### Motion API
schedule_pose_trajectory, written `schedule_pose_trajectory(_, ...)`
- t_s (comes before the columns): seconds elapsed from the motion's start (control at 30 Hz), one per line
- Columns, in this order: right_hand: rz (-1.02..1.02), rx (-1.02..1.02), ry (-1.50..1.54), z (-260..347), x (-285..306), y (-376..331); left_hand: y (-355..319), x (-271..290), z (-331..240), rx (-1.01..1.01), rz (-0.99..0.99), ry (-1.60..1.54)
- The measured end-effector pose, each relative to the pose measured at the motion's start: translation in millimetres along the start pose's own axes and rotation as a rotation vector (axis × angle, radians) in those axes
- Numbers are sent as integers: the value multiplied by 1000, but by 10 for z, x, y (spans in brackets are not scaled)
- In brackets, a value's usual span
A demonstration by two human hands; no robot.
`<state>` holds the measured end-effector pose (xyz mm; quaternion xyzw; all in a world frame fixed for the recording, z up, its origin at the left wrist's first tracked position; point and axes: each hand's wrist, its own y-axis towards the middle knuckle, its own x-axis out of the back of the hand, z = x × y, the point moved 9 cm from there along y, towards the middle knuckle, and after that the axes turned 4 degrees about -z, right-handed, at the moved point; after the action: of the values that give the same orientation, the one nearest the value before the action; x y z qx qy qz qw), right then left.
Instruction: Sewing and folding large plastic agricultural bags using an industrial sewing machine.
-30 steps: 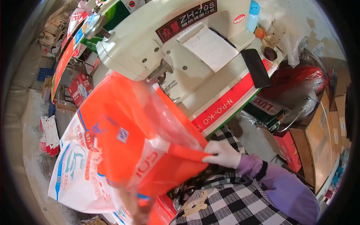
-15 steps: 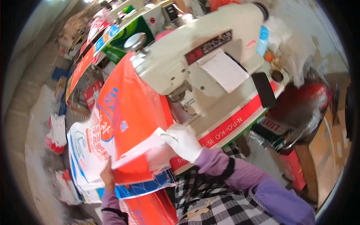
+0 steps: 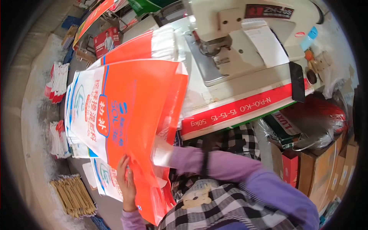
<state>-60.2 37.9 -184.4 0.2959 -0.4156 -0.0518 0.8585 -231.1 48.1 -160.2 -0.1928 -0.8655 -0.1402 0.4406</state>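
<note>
An orange and white woven plastic sack (image 3: pixel 134 103) lies flat in front of me, over a stack of similar sacks (image 3: pixel 132 48) beside the sewing machine (image 3: pixel 230 46). On its lower part rests my left hand (image 3: pixel 126 182), bare, with the fingers stretched out over the orange surface. My right hand (image 3: pixel 162 152), in a white glove, is at the sack's right edge. The plastic covers its fingers, so their grip is hidden. More orange sack material (image 3: pixel 153 191) hangs down near my apron.
A dark phone (image 3: pixel 296 82) lies at the right of the machine table, above its red edge strip (image 3: pixel 245 109). Cardboard boxes (image 3: pixel 320 165) and a plastic-wrapped bundle (image 3: pixel 322 119) stand at right. Bundled sacks (image 3: pixel 57 82) and a tan stack (image 3: pixel 73 195) lie at left.
My right hand has moved down and left, from beside the machine to under the sack's edge. The sack now lies flatter, and my left hand has its fingers spread on it. The view has shifted.
</note>
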Motion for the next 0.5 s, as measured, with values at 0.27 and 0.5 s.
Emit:
schedule_pose_trajectory(0.27, -622, -457, 88, -1818, 1916, 103, -1162, -622, 922, 810, -406, -1021)
schedule_pose_trajectory(0.5, -7, -603, 283, -2508, 632, -86, -1060, -1312, 754, 869, -412, -962)
